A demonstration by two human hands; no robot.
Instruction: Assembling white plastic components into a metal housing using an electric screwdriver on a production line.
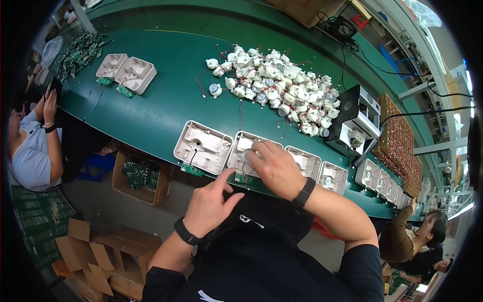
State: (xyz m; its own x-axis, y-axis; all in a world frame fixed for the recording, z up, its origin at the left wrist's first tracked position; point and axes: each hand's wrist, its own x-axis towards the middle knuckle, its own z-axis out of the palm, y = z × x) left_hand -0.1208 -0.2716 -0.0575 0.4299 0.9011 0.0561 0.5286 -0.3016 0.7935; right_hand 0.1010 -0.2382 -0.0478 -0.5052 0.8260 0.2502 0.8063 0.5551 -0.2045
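Observation:
My right hand reaches into a white plastic housing at the table's front edge. Its fingers are closed around a small white round part, mostly covered by the fingertips. A green circuit board sits at that housing's near edge. Just in front of the table my left hand is empty, its index finger stretched out and its thumb apart. Beside it on the left lies another open housing, with a green circuit board hanging at its lower edge.
White round parts with red wires form a big heap on the green table. A black-and-white machine stands right of it. More housings lie far left, near piled circuit boards. Co-workers sit at both sides.

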